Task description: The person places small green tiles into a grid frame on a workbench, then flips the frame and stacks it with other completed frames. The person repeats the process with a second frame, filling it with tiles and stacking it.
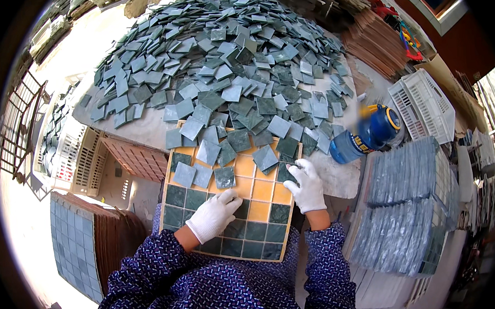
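A wooden-edged grid board rests tilted on my lap. Dark green square stone tiles fill its lower rows and left side, while orange cells show in the middle. My left hand, in a white knit glove, lies over the board with fingers curled together beside a dark tile; what they hold, if anything, is hidden. At the right edge, my white-gloved right hand has its thumb and fingers apart over a green tile in the right column. Loose tiles overlap the board's upper part.
A large heap of green-grey tiles covers the table beyond the board. To the right are a blue jug, a white plastic crate and plastic-wrapped tile stacks. Tiled sheets stand stacked at left, near a cream crate.
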A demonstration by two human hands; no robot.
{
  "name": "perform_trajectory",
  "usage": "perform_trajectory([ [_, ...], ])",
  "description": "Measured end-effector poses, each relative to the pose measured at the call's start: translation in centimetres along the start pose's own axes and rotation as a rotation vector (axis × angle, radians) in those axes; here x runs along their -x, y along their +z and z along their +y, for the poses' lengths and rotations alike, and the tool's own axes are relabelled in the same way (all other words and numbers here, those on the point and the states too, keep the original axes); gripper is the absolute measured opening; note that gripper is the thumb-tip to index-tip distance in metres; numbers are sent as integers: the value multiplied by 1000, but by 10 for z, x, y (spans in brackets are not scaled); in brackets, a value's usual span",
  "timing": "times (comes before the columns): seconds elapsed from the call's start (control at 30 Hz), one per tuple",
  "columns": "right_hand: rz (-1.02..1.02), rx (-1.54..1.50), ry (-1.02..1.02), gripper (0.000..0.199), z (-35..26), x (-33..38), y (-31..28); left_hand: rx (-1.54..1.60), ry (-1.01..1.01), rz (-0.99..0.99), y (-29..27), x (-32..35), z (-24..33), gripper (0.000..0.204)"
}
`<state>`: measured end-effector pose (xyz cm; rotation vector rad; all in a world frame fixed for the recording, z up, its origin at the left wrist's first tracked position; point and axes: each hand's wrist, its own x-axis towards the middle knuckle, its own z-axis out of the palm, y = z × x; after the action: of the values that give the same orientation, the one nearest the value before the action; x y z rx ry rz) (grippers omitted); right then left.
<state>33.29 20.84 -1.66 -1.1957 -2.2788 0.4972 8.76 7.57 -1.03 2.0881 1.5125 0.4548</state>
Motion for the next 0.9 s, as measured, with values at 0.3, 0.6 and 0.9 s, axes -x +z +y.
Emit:
perform_trajectory([
  [0.3, -69, 300, 93, 54, -61, -35, 9, -76, -64, 249, 1, 10, 1, 45],
  [0.6, -216, -377, 533, 44, -37, -47, 8, -19, -149, 372, -21, -10, -28, 57],
  [0.9, -183, -826, 663, 25, -38, -15, -14, 21, -139, 366, -22, -15, -31, 56],
])
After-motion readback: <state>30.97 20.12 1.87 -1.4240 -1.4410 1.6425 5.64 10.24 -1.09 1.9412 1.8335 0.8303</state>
